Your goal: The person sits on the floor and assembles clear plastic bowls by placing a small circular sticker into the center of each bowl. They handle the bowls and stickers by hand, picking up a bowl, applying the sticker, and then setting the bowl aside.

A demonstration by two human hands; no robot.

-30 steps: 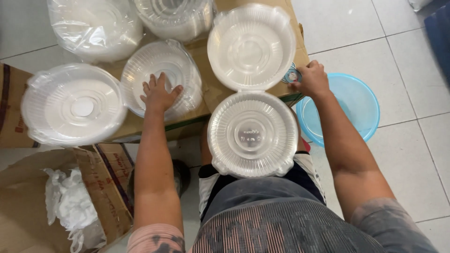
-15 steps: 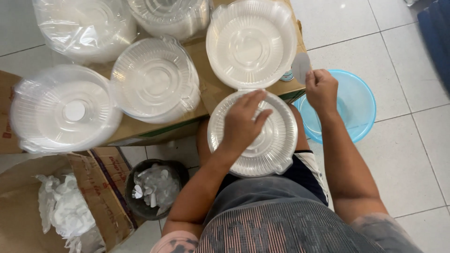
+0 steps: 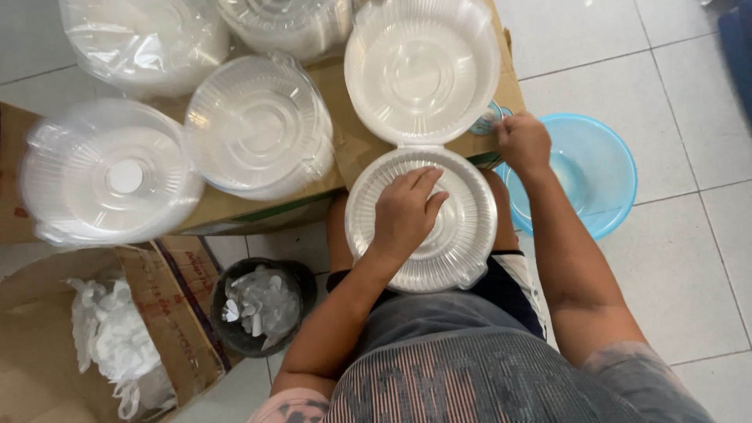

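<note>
1. Now lying open on the lap: one clear hinged container (image 3: 423,149), its lid half leaning up on the cardboard box (image 3: 352,149).
2. Left hand (image 3: 403,211) pressed flat inside the lower half, fingers together.
3. Right hand (image 3: 522,142) closed around a small object, not identifiable.
4. Not yet closed or filled.
5. Four bagged stacks (image 3: 258,125) behind, one blue basin (image 3: 603,168) beside.

Clear plastic clamshell container (image 3: 423,149), hinged open: one. Bagged stacks of clear round containers (image 3: 110,176): four, on the flattened cardboard (image 3: 360,153). Blue plastic basin (image 3: 599,168), right: one. Dark bin (image 3: 262,305) with crumpled plastic, near: one. Open cardboard box (image 3: 47,345), near left: one.
</note>
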